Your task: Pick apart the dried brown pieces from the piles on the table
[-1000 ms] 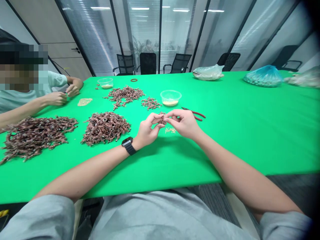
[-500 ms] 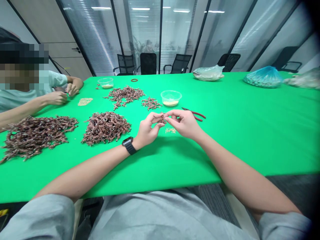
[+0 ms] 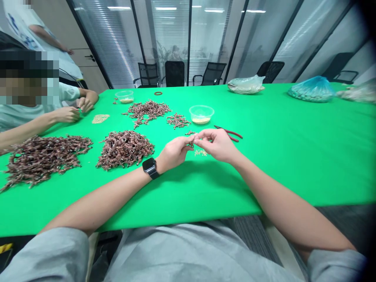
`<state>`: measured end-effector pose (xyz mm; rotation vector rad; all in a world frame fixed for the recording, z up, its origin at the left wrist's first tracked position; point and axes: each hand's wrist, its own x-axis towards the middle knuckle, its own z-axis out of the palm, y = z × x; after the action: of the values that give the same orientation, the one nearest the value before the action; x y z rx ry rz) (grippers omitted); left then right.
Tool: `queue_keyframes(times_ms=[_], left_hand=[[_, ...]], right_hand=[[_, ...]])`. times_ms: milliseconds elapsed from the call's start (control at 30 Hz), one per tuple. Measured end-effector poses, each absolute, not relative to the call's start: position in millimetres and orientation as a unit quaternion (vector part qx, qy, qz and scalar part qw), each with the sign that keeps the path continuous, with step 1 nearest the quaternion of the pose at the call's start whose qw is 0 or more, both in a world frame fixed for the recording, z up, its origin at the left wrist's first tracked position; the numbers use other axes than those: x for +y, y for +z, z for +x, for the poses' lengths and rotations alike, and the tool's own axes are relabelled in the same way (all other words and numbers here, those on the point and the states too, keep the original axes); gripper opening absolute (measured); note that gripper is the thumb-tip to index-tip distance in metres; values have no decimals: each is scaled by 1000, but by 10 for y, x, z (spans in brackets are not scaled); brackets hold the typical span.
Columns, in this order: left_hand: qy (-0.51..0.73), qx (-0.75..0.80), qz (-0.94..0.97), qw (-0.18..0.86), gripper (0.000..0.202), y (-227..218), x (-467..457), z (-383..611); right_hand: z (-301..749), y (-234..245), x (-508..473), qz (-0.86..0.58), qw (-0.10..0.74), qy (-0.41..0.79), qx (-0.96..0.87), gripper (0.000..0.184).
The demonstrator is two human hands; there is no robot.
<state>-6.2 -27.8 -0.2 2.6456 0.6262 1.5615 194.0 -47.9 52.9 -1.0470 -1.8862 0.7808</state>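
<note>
My left hand (image 3: pixel 174 152), with a dark watch on the wrist, is closed in a pinch on a small brown knobbly piece (image 3: pixel 191 144). My right hand (image 3: pixel 219 145) meets it fingertip to fingertip and pinches at the same spot; what its fingers grip is hidden. Just beyond the fingertips lies another brown piece (image 3: pixel 190 133). Tiny pale yellow bits (image 3: pixel 201 152) are scattered on the green cloth under my hands. Behind them stands a clear plastic bowl (image 3: pixel 201 113) with similar bits at its bottom. Red-handled pliers (image 3: pixel 232 135) lie beyond my right hand.
Heaps of brown pieces (image 3: pixel 125 150) cover the left side, with a smaller pile (image 3: pixel 178 120) near the bowl. A seated co-worker's hands (image 3: pixel 72 112) work at the left. Plastic bags (image 3: pixel 246 85) lie along the far edge. Another person (image 3: pixel 44 35) stands behind.
My left hand has turned, its fingers closing more over the piece. A brown piece now shows beyond the fingertips. A standing person has come into view at the upper left.
</note>
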Motion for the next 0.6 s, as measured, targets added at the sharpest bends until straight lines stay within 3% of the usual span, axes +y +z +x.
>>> queue_keyframes(times_ms=[167,367,600], left_hand=[[506,236,827,58,27,10,-315,-44],[538,262,766,234,27,43,-389,38],[554,228,660,453,36,91,-436,139]], right_hand=[[1953,555,-460,-431,409,357,-721,34],[2007,496,-384,-372,474,177,-778,20],[2001,486,-377,-311,509,70,-800,11]])
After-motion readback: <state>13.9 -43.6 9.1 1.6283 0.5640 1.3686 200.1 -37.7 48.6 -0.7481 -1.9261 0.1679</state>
